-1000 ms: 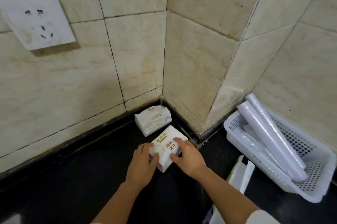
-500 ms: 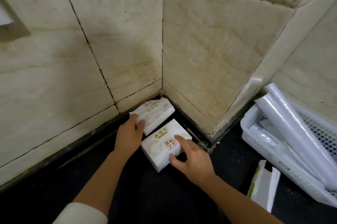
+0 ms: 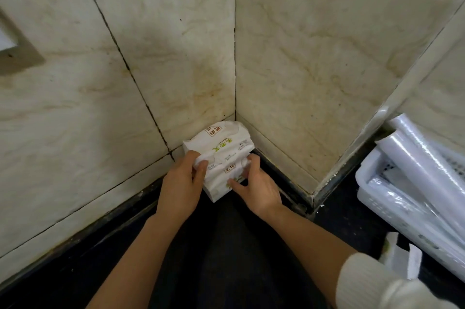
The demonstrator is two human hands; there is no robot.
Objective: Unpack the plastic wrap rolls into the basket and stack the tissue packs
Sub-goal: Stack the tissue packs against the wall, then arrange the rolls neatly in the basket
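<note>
Two tissue packs (image 3: 222, 155) meet in the corner (image 3: 235, 107) at twelve o'clock: left hand (image 3: 182, 183) grips the upper pack (image 3: 219, 141), right hand (image 3: 260, 189) pinches the lower pack (image 3: 219, 186); stacking seems under way, squaring them likely next.

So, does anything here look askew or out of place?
Yes. The top pack, gripped by the left hand, lies offset toward the wall corner, not squared over the bottom pack that the right hand holds.
</note>
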